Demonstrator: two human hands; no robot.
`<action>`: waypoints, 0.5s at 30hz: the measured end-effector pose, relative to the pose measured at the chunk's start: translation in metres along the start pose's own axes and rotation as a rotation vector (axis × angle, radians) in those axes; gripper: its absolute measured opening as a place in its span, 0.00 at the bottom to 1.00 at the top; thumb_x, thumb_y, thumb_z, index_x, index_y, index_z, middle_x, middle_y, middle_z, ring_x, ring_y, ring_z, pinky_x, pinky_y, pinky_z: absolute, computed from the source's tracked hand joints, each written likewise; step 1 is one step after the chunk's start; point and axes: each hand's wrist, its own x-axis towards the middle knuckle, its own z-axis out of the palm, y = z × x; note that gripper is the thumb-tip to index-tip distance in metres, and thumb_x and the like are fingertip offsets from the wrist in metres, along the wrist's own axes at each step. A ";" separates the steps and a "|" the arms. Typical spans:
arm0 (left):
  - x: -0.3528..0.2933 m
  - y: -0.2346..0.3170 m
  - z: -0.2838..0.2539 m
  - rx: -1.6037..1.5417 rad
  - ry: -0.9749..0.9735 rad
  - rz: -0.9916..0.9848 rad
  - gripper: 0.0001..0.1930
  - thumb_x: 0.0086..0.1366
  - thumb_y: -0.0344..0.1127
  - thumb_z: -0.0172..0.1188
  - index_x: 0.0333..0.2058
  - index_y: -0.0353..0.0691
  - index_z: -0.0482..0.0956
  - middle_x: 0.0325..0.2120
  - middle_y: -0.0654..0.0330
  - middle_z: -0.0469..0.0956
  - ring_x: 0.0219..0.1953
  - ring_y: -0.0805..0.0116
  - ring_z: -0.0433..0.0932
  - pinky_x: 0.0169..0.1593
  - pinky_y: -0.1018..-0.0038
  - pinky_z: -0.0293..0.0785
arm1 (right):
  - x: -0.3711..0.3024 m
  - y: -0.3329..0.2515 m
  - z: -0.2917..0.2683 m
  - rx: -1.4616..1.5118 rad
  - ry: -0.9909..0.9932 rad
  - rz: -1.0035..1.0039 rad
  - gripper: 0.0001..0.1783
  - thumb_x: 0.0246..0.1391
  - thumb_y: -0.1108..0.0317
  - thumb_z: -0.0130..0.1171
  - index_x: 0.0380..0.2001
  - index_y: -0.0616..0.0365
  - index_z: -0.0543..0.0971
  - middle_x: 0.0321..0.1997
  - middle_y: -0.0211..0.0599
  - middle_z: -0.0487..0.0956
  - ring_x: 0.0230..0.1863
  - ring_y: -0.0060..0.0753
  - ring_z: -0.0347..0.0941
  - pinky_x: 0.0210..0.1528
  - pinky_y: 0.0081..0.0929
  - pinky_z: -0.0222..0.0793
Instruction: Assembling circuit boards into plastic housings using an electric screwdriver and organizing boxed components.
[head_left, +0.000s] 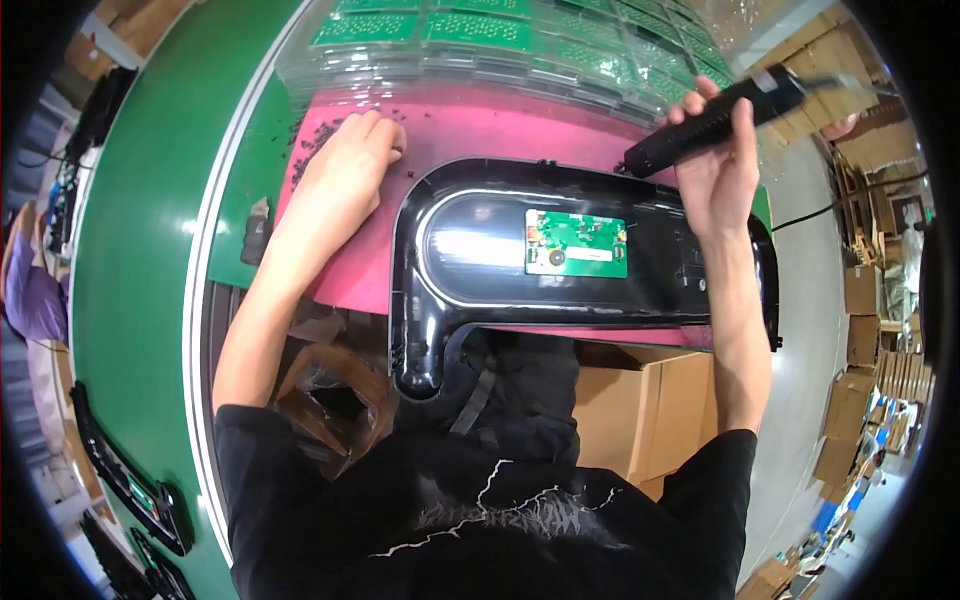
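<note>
My right hand (722, 180) grips a black electric screwdriver (765, 97), held slanted above the far right part of a black plastic housing (470, 245). The tool's lower end points left, beyond the housing's far edge. A green circuit board (578, 245) lies on the housing's inner face. To the left, my left hand (355, 155) rests with curled fingers beside a scatter of small black screws (318, 140) on a pink mat (360, 275). Its fingertips are pressed together, and whatever is between them is hidden.
Stacked clear trays of green boards (475, 32) stand behind the mat. A green conveyor (140, 260) runs along the left, carrying another black housing (130, 475). Below the table's near edge are a cardboard box (650, 400) and an open bag (340, 400). A cable (830, 208) hangs at right.
</note>
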 end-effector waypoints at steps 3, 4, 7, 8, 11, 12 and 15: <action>0.005 0.023 -0.012 -0.235 0.094 -0.020 0.05 0.57 0.21 0.51 0.33 0.32 0.69 0.29 0.52 0.71 0.35 0.55 0.72 0.41 0.69 0.67 | -0.011 -0.021 0.016 0.056 -0.097 -0.241 0.26 0.58 0.45 0.45 0.48 0.57 0.67 0.26 0.28 0.66 0.26 0.26 0.62 0.41 0.33 0.62; 0.006 0.033 -0.019 -0.330 0.069 -0.034 0.05 0.57 0.22 0.51 0.34 0.32 0.70 0.30 0.52 0.73 0.36 0.54 0.74 0.40 0.68 0.70 | -0.016 -0.027 0.024 0.108 -0.130 -0.272 0.27 0.56 0.46 0.49 0.49 0.57 0.67 0.24 0.27 0.64 0.25 0.23 0.60 0.38 0.28 0.60; 0.013 0.061 -0.019 -0.571 0.065 0.050 0.05 0.55 0.21 0.54 0.33 0.31 0.71 0.29 0.55 0.75 0.34 0.63 0.76 0.40 0.74 0.70 | -0.036 -0.044 0.057 0.301 -0.220 -0.289 0.25 0.46 0.49 0.62 0.39 0.55 0.70 0.18 0.22 0.62 0.19 0.17 0.57 0.30 0.20 0.56; 0.019 0.073 -0.020 -0.644 0.037 0.079 0.05 0.55 0.22 0.54 0.32 0.31 0.71 0.28 0.56 0.75 0.34 0.64 0.76 0.40 0.74 0.70 | -0.046 -0.053 0.064 0.315 -0.260 -0.299 0.23 0.45 0.51 0.63 0.37 0.54 0.70 0.18 0.21 0.63 0.18 0.17 0.58 0.30 0.19 0.56; 0.023 0.097 -0.022 -0.810 -0.047 0.105 0.05 0.54 0.24 0.57 0.31 0.31 0.74 0.28 0.56 0.77 0.31 0.66 0.78 0.38 0.74 0.72 | -0.066 -0.059 0.084 0.357 -0.291 -0.342 0.21 0.41 0.54 0.63 0.33 0.52 0.68 0.17 0.20 0.65 0.16 0.15 0.59 0.29 0.18 0.58; 0.025 0.100 -0.021 -0.847 -0.063 0.117 0.06 0.54 0.24 0.58 0.31 0.31 0.74 0.27 0.56 0.77 0.31 0.67 0.78 0.37 0.75 0.72 | -0.067 -0.063 0.082 0.274 -0.334 -0.365 0.19 0.39 0.56 0.63 0.32 0.51 0.68 0.16 0.20 0.66 0.16 0.15 0.61 0.29 0.17 0.59; 0.026 0.105 -0.022 -0.898 -0.094 0.126 0.06 0.54 0.24 0.59 0.31 0.31 0.74 0.27 0.57 0.77 0.29 0.68 0.77 0.35 0.75 0.73 | -0.074 -0.062 0.090 0.253 -0.269 -0.445 0.19 0.36 0.55 0.63 0.30 0.50 0.68 0.13 0.17 0.66 0.12 0.12 0.61 0.24 0.14 0.60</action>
